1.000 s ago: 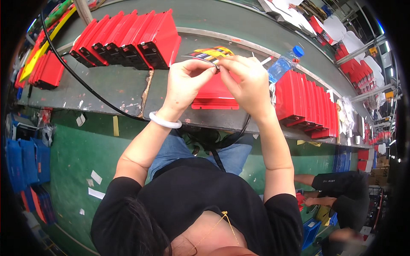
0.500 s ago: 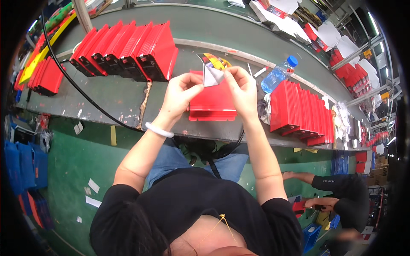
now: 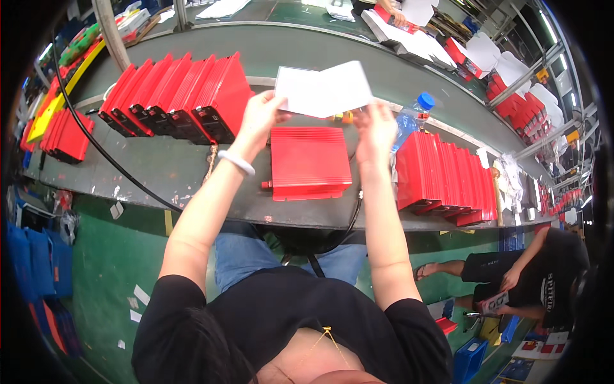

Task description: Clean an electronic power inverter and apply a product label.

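Note:
A white-sided sheet (image 3: 323,89), which looks like a label, is stretched out in the air above the bench, creased near its middle. My left hand (image 3: 261,120) pinches its lower left corner. At its right corner are the fingers of my right hand (image 3: 376,131), slightly blurred and closed on the edge. Below the sheet, between my forearms, a red ribbed metal case (image 3: 310,160) lies flat on the bench. A small yellow and orange patch (image 3: 345,118) shows under the sheet's lower edge; I cannot tell what it is.
Red cases with black ends (image 3: 182,99) stand in a row on the left, and another red row (image 3: 444,176) on the right. A blue-capped bottle (image 3: 412,118) stands behind the right row. A black cable (image 3: 121,163) crosses the bench. Another person (image 3: 518,269) is at the lower right.
The sheet was folded over, with its colourful print partly showing; now it is spread wide, white side up. My hands have moved apart, uncovering more of the red case.

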{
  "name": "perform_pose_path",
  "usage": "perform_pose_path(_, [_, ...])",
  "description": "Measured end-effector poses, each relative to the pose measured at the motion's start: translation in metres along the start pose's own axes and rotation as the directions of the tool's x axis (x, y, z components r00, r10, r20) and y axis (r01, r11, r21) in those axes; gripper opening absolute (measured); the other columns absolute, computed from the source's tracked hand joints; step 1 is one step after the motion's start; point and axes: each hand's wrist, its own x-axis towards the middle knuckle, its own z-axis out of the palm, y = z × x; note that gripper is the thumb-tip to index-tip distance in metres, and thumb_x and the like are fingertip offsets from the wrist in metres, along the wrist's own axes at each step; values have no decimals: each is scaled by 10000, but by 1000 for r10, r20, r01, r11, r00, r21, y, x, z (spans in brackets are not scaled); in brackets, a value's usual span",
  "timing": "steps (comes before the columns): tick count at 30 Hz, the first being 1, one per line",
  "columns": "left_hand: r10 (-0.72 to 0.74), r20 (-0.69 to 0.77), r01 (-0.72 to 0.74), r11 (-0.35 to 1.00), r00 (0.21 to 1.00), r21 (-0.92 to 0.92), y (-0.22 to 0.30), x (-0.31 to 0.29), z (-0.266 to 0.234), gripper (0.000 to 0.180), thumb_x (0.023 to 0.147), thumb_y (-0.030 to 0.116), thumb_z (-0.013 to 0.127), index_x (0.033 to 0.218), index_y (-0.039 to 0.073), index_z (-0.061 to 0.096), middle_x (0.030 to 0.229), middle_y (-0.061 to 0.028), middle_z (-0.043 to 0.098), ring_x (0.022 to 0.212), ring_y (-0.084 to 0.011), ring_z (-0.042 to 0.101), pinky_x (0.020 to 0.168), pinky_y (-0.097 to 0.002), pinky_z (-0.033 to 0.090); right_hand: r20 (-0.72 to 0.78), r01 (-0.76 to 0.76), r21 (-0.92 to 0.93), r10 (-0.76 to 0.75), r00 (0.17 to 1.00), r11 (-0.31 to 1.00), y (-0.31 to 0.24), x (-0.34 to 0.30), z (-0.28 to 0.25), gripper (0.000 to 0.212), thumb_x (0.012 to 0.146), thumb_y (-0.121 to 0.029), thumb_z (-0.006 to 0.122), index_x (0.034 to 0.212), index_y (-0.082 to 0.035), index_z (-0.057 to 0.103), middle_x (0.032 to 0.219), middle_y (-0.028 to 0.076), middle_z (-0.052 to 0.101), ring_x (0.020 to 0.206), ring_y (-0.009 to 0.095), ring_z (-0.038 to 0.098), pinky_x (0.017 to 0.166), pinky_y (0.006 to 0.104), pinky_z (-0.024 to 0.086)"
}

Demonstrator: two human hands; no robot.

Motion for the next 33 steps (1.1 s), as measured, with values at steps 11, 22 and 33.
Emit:
perform_pose_path(11, [479,-61,-190,458,875,868,-31,90,-36,300,797,234,503,826,-45,610,859,-279,601,855,-422,582,759,-444,475,-382,397,98,-334,862,913,-78,17,-72,113,941,-179,489,984,-74,491,921,47,602,818,138,586,675,273,479])
perform_pose_path(22, [526,82,-493,717,847,493,43,-10,31,225,819,222,645,938,33,676,971,-85,640,932,-220,596,839,-300,442,-313,541,-98,-542,780,835,-58,-16,-22,147,953,-162,482,1028,-45,528,933,47,586,815,116,588,663,255,501])
perform_pose_path(33, [98,260,-86,995,961,-55,64,-60,47,338,867,217,619,1104,-17,557,1010,-79,614,903,-145,622,765,-242,512,549,840,-536,-719,426,88,-19,-68,32,110,774,-90,645,877,-52,651,979,67,649,1024,275,573,881,401,405])
